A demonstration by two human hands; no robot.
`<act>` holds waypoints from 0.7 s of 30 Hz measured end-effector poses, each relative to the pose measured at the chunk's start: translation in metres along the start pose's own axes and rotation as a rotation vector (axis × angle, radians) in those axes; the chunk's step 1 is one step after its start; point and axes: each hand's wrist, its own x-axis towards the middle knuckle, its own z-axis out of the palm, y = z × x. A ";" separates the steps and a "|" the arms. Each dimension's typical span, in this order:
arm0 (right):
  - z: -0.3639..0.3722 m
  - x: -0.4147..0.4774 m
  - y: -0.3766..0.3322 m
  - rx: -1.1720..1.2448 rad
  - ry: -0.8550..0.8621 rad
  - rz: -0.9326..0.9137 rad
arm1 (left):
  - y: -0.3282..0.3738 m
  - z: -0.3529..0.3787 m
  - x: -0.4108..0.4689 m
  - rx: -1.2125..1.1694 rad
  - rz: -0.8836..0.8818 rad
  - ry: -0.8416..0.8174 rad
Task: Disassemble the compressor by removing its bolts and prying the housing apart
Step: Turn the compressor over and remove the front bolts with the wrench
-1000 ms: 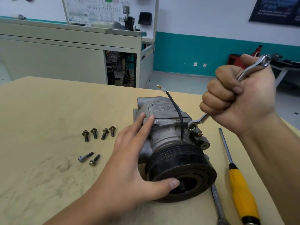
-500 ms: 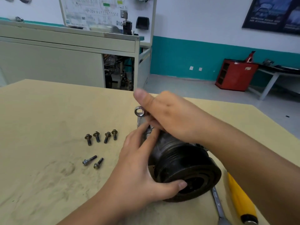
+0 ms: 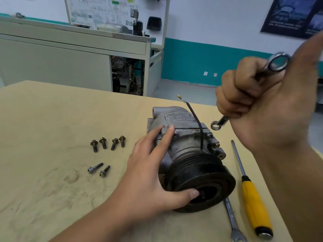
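A white wall (image 3: 218, 18) runs across the top of the frame, with a teal band (image 3: 201, 62) painted along its foot. Two small white sockets (image 3: 205, 73) sit low on that band, near the centre. A dark poster (image 3: 290, 16) hangs at the upper right. At the upper left stands a long pale grey cabinet (image 3: 52, 67). An open bay (image 3: 127, 75) at its right end shows dark machinery and wiring. A white diagram board (image 3: 104, 11) stands upright above the cabinet. Grey floor (image 3: 183, 91) lies between cabinet and wall. A tan tabletop (image 3: 43, 119), smudged with dark marks, fills the lower frame. The light is even and soft.
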 end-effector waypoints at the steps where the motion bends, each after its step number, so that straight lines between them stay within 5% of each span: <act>1: 0.000 0.003 -0.004 -0.027 -0.008 -0.026 | 0.000 -0.001 0.000 -0.004 -0.003 -0.005; 10: -0.050 -0.010 0.004 0.273 0.287 0.006 | 0.002 -0.003 0.000 0.000 -0.007 -0.031; 21: -0.067 -0.011 0.031 0.442 0.291 0.102 | 0.002 -0.002 0.001 -0.002 0.000 -0.021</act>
